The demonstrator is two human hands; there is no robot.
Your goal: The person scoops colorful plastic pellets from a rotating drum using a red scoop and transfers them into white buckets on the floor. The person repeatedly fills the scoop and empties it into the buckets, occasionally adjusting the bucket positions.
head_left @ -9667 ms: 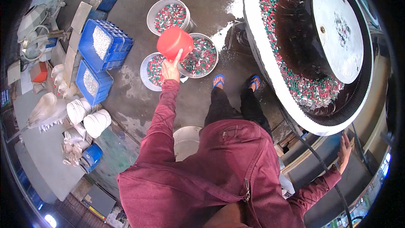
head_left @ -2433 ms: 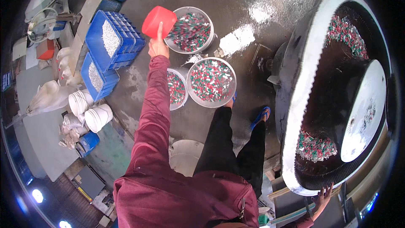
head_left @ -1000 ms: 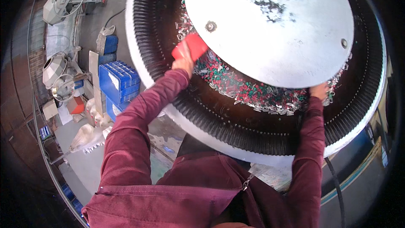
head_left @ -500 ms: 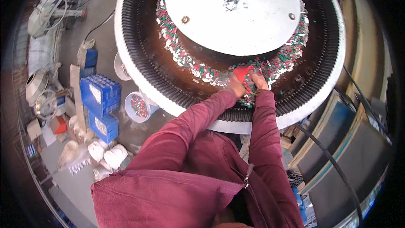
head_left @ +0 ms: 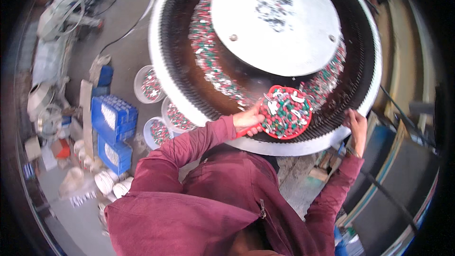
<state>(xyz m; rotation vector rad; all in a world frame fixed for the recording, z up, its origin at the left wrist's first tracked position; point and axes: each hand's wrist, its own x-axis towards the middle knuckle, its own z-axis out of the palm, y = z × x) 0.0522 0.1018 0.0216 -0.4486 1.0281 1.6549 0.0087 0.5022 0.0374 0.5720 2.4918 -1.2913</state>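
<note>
The left hand is closed around the handle of a red scoop, which is heaped with small red, green and white pieces. The scoop sits level over the near inner side of the big round machine, just above the dark ribbed trough that rings the pale metal disc in its middle. The right hand lies on the white outer rim at the near right edge of the machine, fingers curled over the rim and holding nothing else.

As a judgement: with the scoop this full, it is best kept flat and lifted slowly, wrist firm, so nothing rolls off the lip. The grip on the rim looks like a useful brace while leaning in, and it should stay on the outer rim, away from the ribbed trough. The maroon sleeves should be kept out of the trough as well.

More of the same mixed pieces lie in a band along the left and near sides of the trough, and a few scraps sit on top of the disc. On the wet grey concrete floor to the left stand three round tubs with the same pieces in them, next to stacked blue crates. White bags and odd clutter lie further left, and cables trail across the floor at the top left.
</note>
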